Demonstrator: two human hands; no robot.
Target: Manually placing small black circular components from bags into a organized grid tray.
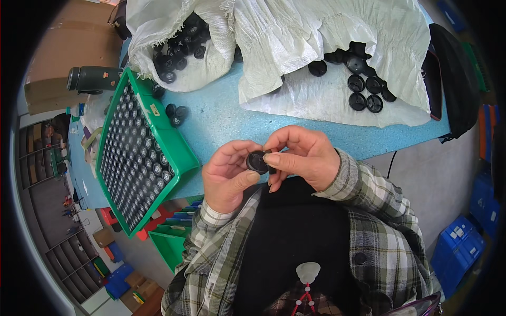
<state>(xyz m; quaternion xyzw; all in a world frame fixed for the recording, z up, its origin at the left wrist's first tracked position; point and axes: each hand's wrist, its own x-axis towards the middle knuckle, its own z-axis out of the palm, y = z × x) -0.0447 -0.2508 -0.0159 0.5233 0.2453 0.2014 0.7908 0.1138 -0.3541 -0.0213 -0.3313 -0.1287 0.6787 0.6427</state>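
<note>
In the head view, my left hand [229,174] has a narrow grip on a small round black plastic piece [256,163], thumb below and curled fingers behind its left side. My right hand [305,158] pinches at the right edge of the same piece, thumb tip and forefinger close together; I cannot tell whether the dark bit just below my right fingertips belongs to it or is separate. The piece is in front of my chest, at the near edge of a light-blue speckled tabletop [221,116].

To my left, a green rectangular plastic tray [182,166] sits tilted in the view, filled with rows of round black parts with pale centres [134,152]. A few loose dark round parts [179,114] lie just beside its right rim. Beyond it is a white woven sack [211,73], its mouth towards me, with a heap of black round parts [182,47] inside. Ahead and to the right, a second white woven sack [321,100] lies spread on the table, with flat black discs [357,101] on it. A dark cylindrical bottle [95,78] lies near the tray's far corner.
</note>
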